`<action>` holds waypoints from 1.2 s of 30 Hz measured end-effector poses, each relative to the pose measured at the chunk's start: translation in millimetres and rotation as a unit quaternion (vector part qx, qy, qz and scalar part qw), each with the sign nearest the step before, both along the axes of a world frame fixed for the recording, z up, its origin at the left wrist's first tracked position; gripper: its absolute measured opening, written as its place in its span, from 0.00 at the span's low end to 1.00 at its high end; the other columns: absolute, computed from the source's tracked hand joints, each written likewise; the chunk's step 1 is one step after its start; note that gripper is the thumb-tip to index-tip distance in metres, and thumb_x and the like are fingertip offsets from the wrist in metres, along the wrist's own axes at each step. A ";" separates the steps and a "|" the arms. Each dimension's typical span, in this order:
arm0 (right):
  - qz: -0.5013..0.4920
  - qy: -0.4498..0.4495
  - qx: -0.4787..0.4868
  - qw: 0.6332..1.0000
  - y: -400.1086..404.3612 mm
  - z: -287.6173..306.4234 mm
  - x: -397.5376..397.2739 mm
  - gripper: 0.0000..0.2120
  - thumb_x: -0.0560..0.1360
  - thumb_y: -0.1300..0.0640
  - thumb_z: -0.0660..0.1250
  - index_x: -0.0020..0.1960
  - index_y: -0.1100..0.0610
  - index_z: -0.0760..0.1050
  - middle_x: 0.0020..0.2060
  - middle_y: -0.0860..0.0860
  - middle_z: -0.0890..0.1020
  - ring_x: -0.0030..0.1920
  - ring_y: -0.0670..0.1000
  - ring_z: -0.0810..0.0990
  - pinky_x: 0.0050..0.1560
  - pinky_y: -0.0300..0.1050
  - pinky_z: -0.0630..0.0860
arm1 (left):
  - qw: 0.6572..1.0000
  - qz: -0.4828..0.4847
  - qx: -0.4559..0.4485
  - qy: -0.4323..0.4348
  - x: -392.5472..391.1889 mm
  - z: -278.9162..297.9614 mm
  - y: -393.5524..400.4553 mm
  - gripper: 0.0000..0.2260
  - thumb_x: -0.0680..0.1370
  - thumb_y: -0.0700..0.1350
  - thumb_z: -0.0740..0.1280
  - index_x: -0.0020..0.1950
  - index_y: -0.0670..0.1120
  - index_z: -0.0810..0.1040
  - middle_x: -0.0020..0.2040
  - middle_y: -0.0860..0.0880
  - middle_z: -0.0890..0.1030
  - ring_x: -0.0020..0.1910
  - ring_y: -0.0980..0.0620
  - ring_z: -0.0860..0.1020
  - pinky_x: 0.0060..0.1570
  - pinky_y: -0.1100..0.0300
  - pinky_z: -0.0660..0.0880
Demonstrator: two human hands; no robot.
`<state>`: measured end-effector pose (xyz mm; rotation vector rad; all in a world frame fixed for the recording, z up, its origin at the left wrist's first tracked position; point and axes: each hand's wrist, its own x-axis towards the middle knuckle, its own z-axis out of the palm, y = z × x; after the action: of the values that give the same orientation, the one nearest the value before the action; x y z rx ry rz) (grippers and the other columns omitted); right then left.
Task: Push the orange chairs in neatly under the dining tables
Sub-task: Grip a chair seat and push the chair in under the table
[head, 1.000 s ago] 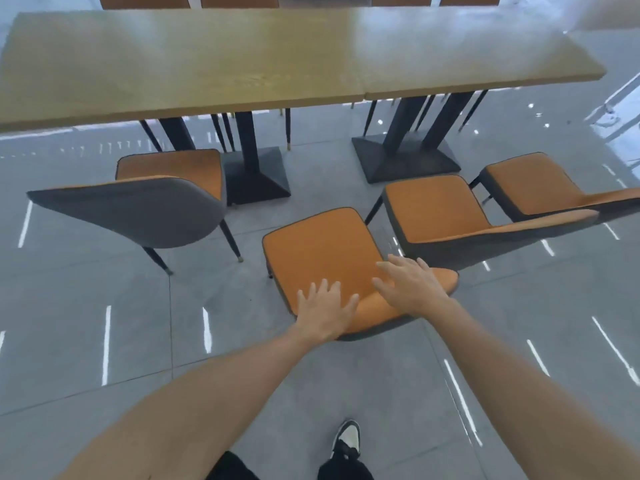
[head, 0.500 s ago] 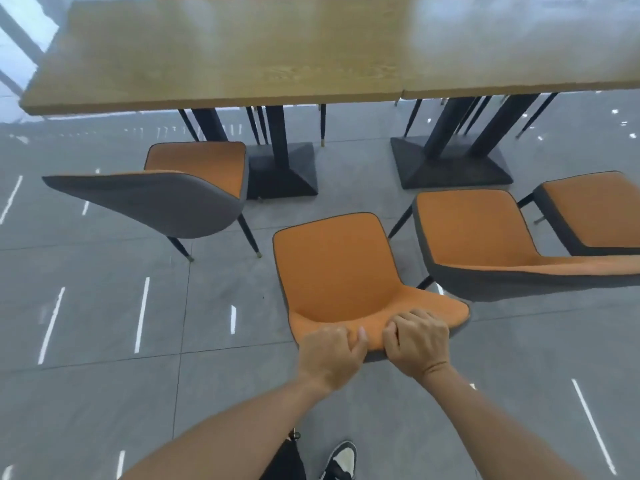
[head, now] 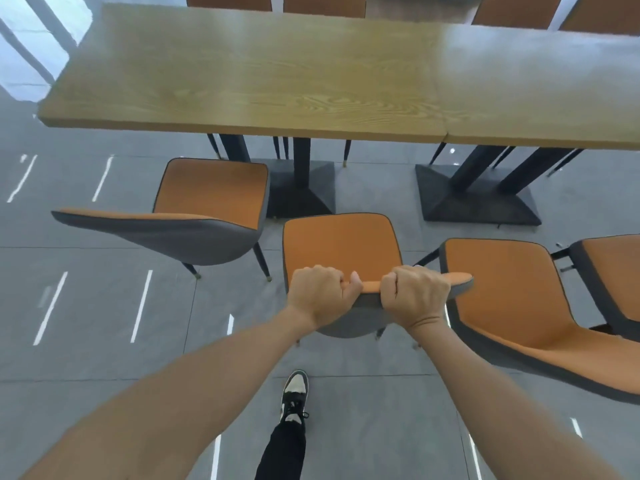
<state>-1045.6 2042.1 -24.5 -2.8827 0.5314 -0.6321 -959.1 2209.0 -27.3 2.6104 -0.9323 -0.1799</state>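
orange chair (head: 341, 244) backrest top, left hand (head: 320, 294) and right hand (head: 414, 296) clenched on it

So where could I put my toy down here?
The whole wooden tabletop is bare. The left chair seat is free too. The middle chair has both hands, left hand and right hand, gripping its back.
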 end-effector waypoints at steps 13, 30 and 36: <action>0.007 0.046 0.022 0.999 10.2 2.3 -4.2 0.17 0.72 0.55 0.57 0.24 0.54 0.66 0.21 0.48 0.69 0.23 0.51 0.65 0.26 0.42 0.62 | 0.999 -0.022 -0.019 0.013 2.0 -2.5 8.4 0.24 0.77 0.57 0.52 0.24 0.45 0.64 0.20 0.52 0.66 0.20 0.49 0.67 0.24 0.61 0.61; 0.069 0.096 0.003 0.993 24.9 -47.2 -120.4 0.17 0.70 0.52 0.61 0.24 0.54 0.64 0.21 0.49 0.68 0.23 0.52 0.65 0.31 0.41 0.52 | 1.000 -0.022 0.002 0.013 -98.5 -45.0 56.1 0.19 0.74 0.52 0.57 0.25 0.46 0.69 0.23 0.54 0.66 0.22 0.53 0.62 0.25 0.63 0.49; 0.078 0.058 0.013 0.995 28.6 -53.6 -80.4 0.17 0.70 0.52 0.61 0.23 0.54 0.64 0.20 0.49 0.67 0.22 0.52 0.64 0.31 0.41 0.52 | 0.999 -0.030 -0.013 -0.016 -51.5 -49.0 59.2 0.17 0.72 0.50 0.57 0.25 0.49 0.59 0.22 0.53 0.60 0.21 0.52 0.59 0.26 0.65 0.48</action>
<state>-1126.0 2070.7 -78.1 -2.9120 0.3223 -0.4341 -1010.6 2268.2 -76.3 2.5700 -1.0167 -0.1413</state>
